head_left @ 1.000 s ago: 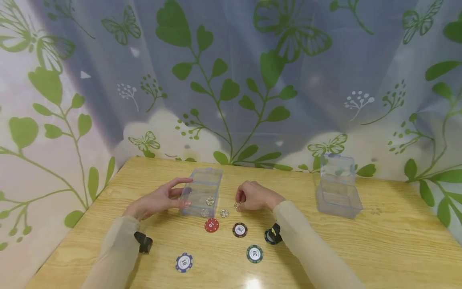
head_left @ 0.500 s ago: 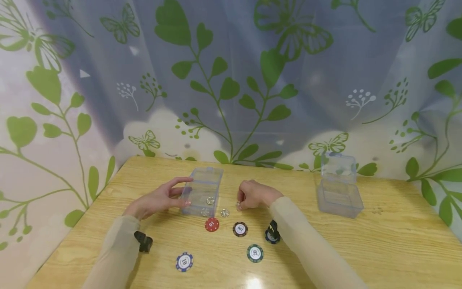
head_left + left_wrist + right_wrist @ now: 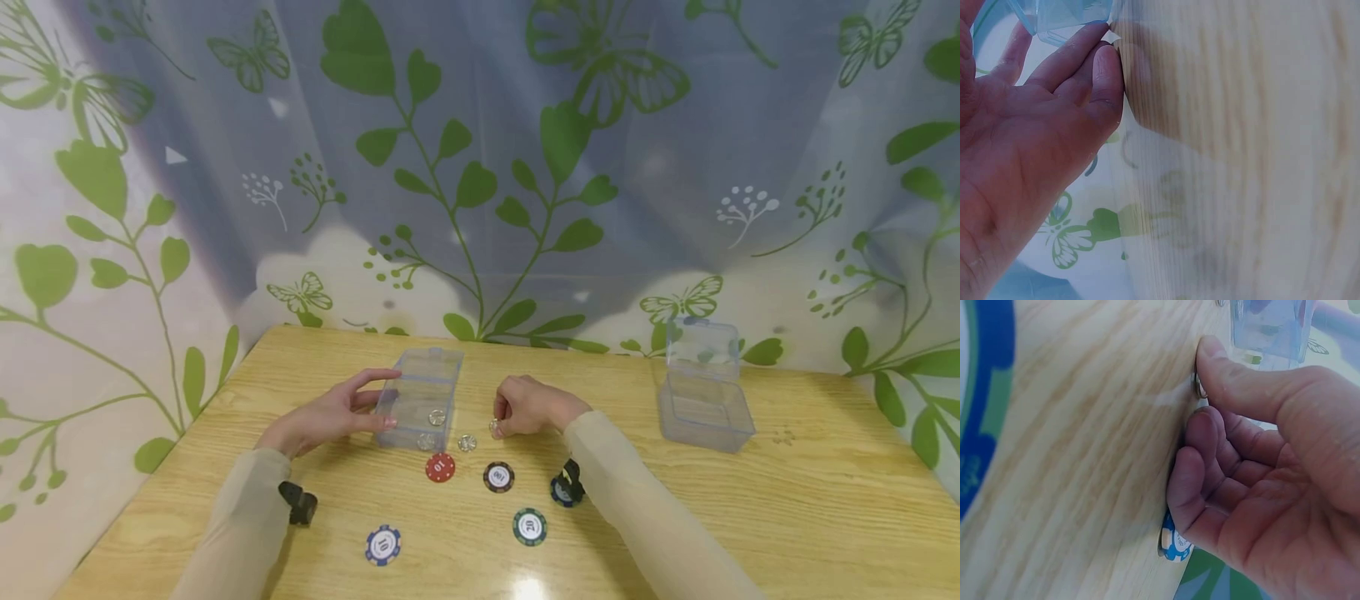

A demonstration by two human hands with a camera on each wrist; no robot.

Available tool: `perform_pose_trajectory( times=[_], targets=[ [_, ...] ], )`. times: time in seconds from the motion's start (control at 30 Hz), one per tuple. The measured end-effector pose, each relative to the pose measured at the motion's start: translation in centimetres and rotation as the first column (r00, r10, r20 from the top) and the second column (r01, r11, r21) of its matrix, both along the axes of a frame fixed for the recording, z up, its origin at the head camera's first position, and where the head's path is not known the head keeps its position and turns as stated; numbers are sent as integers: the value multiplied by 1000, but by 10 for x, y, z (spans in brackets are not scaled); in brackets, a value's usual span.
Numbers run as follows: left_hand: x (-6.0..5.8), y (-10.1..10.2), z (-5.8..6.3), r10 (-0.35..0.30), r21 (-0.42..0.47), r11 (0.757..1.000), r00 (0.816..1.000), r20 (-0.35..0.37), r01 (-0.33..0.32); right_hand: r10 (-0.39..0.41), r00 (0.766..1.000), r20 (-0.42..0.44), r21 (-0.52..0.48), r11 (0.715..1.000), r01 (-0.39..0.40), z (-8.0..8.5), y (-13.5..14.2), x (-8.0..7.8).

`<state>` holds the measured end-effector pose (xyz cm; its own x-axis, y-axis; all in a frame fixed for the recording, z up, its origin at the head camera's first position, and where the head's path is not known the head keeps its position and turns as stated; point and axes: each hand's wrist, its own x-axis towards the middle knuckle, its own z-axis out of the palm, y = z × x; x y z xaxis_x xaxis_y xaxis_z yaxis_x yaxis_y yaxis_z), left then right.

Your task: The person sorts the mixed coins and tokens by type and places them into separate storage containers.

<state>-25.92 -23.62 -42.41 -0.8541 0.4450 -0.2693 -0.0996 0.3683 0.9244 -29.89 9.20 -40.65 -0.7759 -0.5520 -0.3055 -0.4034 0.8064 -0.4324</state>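
My left hand point(image 3: 337, 412) rests against the left side of a clear plastic box point(image 3: 420, 392), fingers spread and mostly straight. In the left wrist view, fingertips touch the bluish box point(image 3: 1072, 15). Two shiny coins show within the box's outline, one of them a coin point(image 3: 437, 417) near its right side. My right hand point(image 3: 536, 407), fingers curled, pinches a coin point(image 3: 494, 425) at the tabletop. In the right wrist view, that coin point(image 3: 1199, 385) shows on edge by the thumb. Another coin point(image 3: 467, 443) lies between the box and the right hand.
Chips lie on the wooden table point(image 3: 840, 517): red point(image 3: 440, 467), black point(image 3: 498, 477), green point(image 3: 530, 527) and blue point(image 3: 383, 545). A dark blue chip point(image 3: 564, 493) sits partly behind the right wrist camera. A second clear box point(image 3: 705, 412), lid raised, stands right. A patterned curtain point(image 3: 480, 250) hangs behind.
The right hand has shifted slightly to the right, with the coin at its fingertips. The left hand and the box stay in place.
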Motion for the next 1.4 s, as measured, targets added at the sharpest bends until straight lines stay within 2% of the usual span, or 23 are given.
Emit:
perform_pose_trajectory(
  times=[0.9, 1.13, 1.4],
  targets=[
    [1, 0, 0, 5, -7, 1000, 1000, 6, -5, 17, 1000, -21, -16, 1000, -17, 0, 0, 3],
    [1, 0, 1, 0, -9, 1000, 1000, 0, 0, 58, 996, -63, -64, 996, -62, 0, 1, 5],
    [2, 0, 2, -10, 2, 1000, 1000, -6, 10, 43, 997, -65, -84, 995, -48, -2, 0, 7]
  ],
)
